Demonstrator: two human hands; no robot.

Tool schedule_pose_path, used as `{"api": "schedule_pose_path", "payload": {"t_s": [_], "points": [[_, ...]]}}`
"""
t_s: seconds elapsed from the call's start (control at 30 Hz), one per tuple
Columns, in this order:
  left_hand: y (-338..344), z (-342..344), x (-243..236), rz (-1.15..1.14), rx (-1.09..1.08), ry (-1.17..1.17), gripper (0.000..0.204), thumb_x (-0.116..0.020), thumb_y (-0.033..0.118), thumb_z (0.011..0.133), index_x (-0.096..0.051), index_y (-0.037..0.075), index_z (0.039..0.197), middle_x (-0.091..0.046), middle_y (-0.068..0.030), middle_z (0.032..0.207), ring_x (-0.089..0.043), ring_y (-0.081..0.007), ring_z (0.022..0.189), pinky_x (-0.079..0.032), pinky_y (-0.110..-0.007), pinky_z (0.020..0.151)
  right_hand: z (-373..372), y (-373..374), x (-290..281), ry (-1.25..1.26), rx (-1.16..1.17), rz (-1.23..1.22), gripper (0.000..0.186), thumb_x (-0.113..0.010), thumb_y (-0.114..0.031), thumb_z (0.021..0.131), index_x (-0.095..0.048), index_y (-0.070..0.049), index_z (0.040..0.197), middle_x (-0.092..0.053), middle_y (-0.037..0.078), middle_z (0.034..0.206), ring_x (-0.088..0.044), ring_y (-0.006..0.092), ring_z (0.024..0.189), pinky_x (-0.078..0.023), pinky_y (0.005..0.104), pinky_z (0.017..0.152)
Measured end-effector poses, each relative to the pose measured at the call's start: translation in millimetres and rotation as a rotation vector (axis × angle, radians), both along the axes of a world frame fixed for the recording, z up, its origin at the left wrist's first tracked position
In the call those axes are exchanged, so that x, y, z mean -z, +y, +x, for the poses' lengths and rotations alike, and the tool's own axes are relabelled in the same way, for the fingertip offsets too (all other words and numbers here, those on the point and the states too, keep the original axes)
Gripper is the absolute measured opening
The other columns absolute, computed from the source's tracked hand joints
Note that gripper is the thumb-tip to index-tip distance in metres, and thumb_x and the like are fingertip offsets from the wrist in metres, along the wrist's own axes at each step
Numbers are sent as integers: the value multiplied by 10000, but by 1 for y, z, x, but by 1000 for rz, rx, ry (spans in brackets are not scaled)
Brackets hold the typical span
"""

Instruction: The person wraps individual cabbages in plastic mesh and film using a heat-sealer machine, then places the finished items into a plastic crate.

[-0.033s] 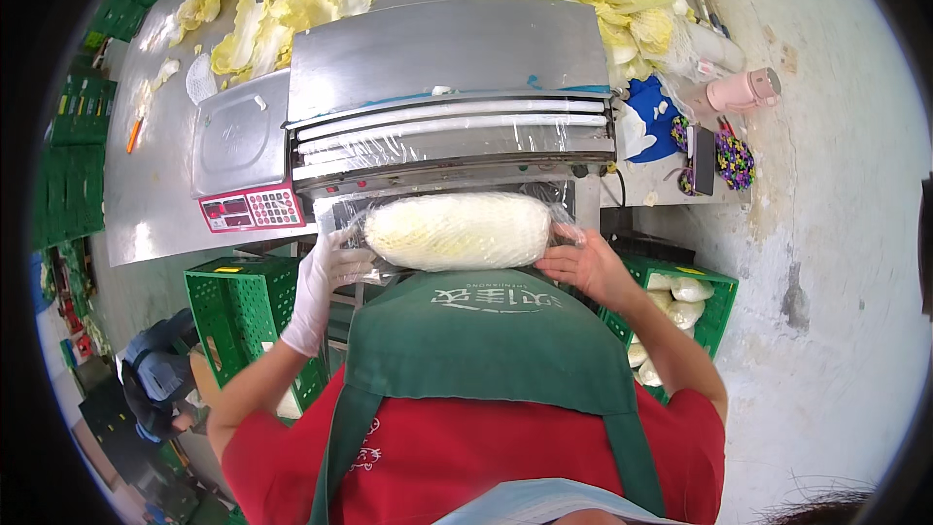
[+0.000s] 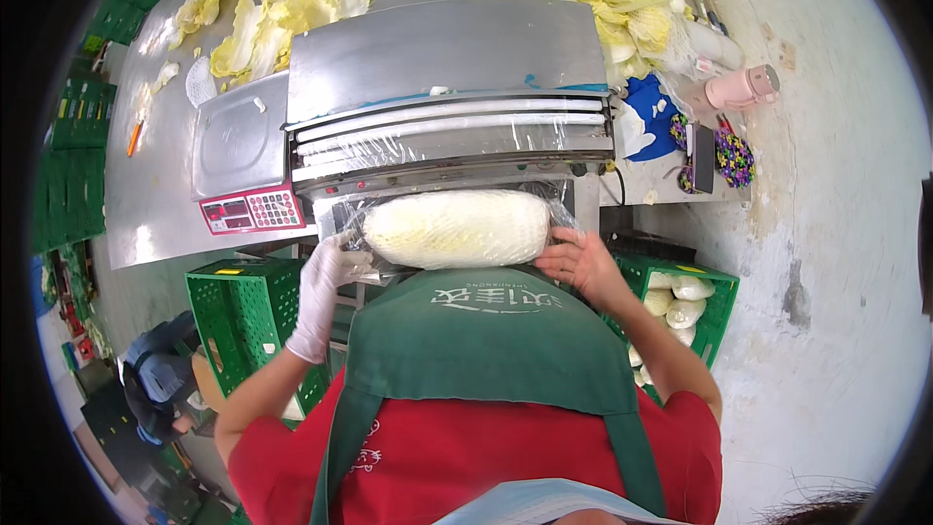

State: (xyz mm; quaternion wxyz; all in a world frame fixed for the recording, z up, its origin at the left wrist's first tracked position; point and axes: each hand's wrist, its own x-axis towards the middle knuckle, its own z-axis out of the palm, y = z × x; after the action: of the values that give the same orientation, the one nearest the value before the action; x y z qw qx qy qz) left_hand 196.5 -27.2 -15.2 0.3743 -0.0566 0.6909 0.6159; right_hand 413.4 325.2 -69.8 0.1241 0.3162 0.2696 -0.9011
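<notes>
Cabbage (image 2: 457, 228) in a white mesh sleeve lies crosswise in the middle of the head view, long side facing the person, just in front of a steel wrapping machine (image 2: 447, 44) and close to the green apron (image 2: 486, 340). Clear film (image 2: 562, 212) surrounds it and bunches at both ends; what bears its weight from below is hidden. The left hand (image 2: 327, 270), in a white glove, is at the left end, its fingers and thumb closed on the film there. The bare right hand (image 2: 591, 264) is at the right end, pinching film between thumb and fingers; how tight either hold is, I cannot tell. White rollers (image 2: 447, 123) run along the machine behind the cabbage. To its left sits a scale (image 2: 243, 136) with a red keypad panel, and loose yellow leaves (image 2: 262, 34) lie beyond on the steel table (image 2: 146, 209). To the machine's right are a blue cloth (image 2: 653, 117) and a pink bottle (image 2: 743, 89). Below table height, one green crate (image 2: 274, 306) stands at the left and another (image 2: 721, 326) at the right, the latter holding white bundles (image 2: 686, 313). At far left, another person (image 2: 160, 369) in blue bends over.
</notes>
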Motion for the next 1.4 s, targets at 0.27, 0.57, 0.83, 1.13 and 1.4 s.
{"api": "schedule_pose_path", "payload": {"t_s": [0.27,0.57,0.83,1.13,1.4], "points": [[44,11,16,31,-387,333,219,-517,251,1026,-598,103,886,-407,95,591,-316,-4,464,-240,-201,426,-38,-17,-29,-218,308,952,366,-477,-336,1022,-524,-73,772,-442,-26,532,-411,58,419,-339,232,383],[-63,83,202,-236,-216,-456,278,-531,360,980,-576,101,891,-517,15,677,-397,-73,484,-334,-262,427,85,-18,112,-231,-389,881,129,-580,-192,808,-604,-74,761,-571,81,735,-553,231,656,-440,359,592],[67,72,171,-186,114,-338,282,-529,362,983,-577,96,904,-522,8,690,-412,-84,498,-346,-267,442,21,-66,132,660,-161,615,369,-687,-140,862,-620,4,1195,-640,137,1203,-578,192,1084,-462,359,938],[184,96,89,121,621,-265,288,-528,365,987,-578,90,918,-528,-1,705,-429,-96,514,-358,-272,459,43,1,-54,698,-102,318,507,-555,-449,968,-573,-42,1270,-609,111,1145,-561,242,1051,-441,378,939],[216,174,64,323,1072,-482,293,-527,367,991,-580,84,931,-534,-9,718,-444,-107,528,-369,-277,474,194,-81,-30,261,163,748,928,-753,-477,776,-313,-110,1506,-508,164,1377,-508,248,1229,-398,374,1044]]}}
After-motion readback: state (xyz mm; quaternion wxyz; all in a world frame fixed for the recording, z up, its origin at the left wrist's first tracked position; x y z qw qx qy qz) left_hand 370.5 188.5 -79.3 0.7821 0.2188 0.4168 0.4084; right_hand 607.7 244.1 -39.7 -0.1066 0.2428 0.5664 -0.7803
